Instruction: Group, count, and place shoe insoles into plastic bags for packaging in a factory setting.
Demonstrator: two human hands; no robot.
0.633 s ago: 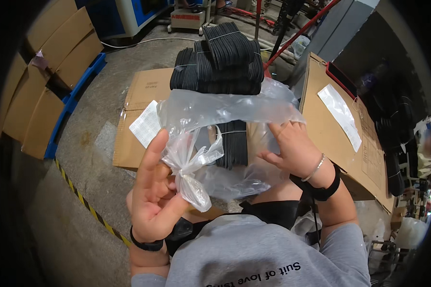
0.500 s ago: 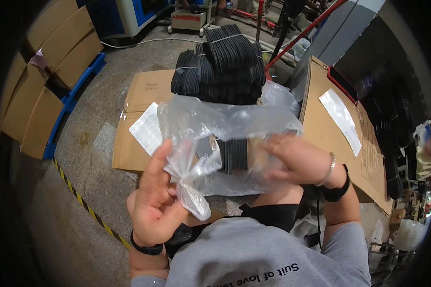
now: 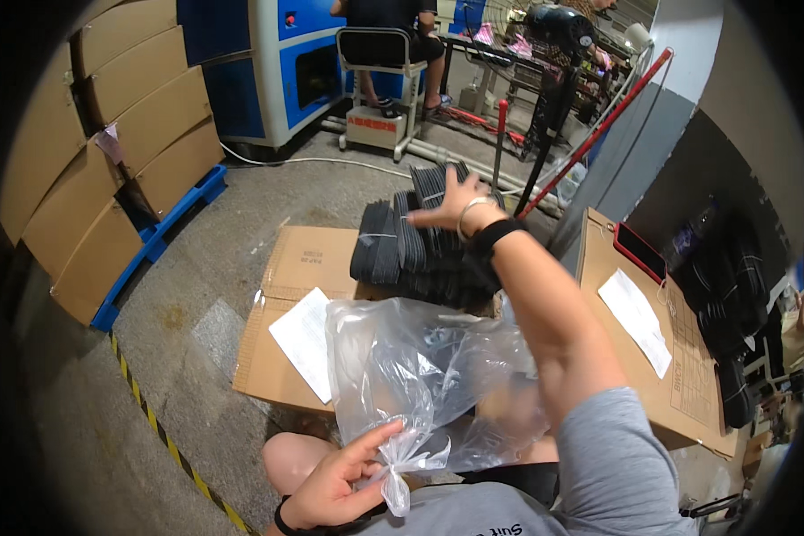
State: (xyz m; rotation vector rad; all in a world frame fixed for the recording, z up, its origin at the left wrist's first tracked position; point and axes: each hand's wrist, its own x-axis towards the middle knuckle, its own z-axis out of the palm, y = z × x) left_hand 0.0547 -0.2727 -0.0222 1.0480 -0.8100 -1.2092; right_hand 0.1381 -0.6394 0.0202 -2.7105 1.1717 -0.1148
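Note:
My left hand (image 3: 344,487), low in the picture, has its thumb and fingers closed around the knotted end of a clear plastic bag (image 3: 393,357). The bag spreads over my lap and the near part of a cardboard box; its contents cannot be made out through the creases. My right hand (image 3: 463,207) is stretched far forward over a stack of black, flat-layered bundles (image 3: 377,241) tied with pale bands. Its fingers are spread around the top bundle (image 3: 429,185); whether they touch it is hard to tell.
Under the stack lies a cardboard box (image 3: 308,255) with a printed paper sheet (image 3: 304,339). At right, another box (image 3: 688,375) carries a red-edged phone (image 3: 640,252) and white paper (image 3: 636,313). Cartons (image 3: 161,116) stand on a blue pallet (image 3: 156,246). A person (image 3: 384,18) sits ahead.
My right hand has gone from the bag forward to the black stack. My left hand, still on the knot, is lower, and the bag hangs slacker. The view has tilted up.

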